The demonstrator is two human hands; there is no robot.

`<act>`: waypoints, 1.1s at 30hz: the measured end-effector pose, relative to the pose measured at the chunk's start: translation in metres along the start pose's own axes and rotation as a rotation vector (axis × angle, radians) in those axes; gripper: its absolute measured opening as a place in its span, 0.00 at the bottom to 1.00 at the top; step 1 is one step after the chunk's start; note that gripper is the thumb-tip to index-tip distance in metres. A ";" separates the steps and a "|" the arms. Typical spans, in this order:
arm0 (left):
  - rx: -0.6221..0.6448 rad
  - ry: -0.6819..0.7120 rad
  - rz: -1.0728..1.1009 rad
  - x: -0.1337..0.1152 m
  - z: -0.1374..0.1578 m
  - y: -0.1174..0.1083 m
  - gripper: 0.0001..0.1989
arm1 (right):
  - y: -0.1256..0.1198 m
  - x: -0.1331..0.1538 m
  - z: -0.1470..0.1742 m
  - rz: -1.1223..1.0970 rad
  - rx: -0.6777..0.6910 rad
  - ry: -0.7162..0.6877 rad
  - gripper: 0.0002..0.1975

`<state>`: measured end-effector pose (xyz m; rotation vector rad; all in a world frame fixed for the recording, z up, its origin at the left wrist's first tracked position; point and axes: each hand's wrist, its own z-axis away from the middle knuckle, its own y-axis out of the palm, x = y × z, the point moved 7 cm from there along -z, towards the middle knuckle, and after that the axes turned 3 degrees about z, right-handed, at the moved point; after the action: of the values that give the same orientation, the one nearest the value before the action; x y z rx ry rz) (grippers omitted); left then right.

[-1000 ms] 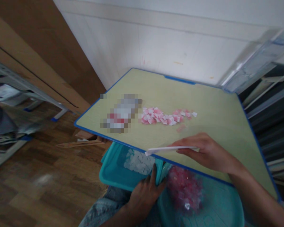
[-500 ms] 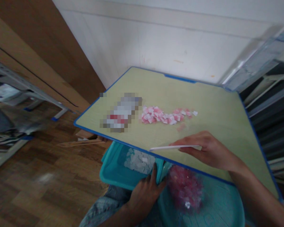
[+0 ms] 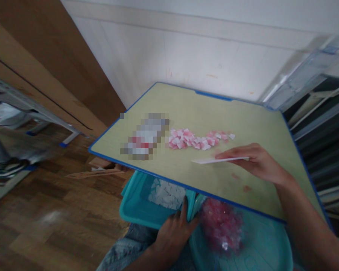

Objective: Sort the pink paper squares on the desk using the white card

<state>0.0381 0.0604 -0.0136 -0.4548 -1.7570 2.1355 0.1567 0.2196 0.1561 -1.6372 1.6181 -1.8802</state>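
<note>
Card [image 3: 214, 160], thin and white, pinched in the right hand [image 3: 257, 160] in the head view, is now farther over the blue-rimmed yellow-green tabletop [image 3: 220, 113], nearer the pink-and-white paper squares [image 3: 183, 140]; work apparently shifts there. The left hand [image 3: 173, 230] touches the rectangular teal plastic tray [image 3: 134, 216], its grip unclear. Pixelation hides an oblong object [image 3: 149, 130].

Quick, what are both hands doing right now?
Left hand: at the rim of a teal plastic bin; can't tell if it's gripping.
Right hand: closed, holding a thin, flat white piece.
</note>
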 end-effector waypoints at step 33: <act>0.099 -0.020 0.013 0.003 0.000 0.001 0.25 | -0.081 -0.096 0.066 0.028 -0.483 0.519 0.12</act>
<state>0.0359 0.0616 -0.0143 -0.4216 -1.6540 2.2317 0.2849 0.2797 0.1490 -1.3071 2.4448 -2.1403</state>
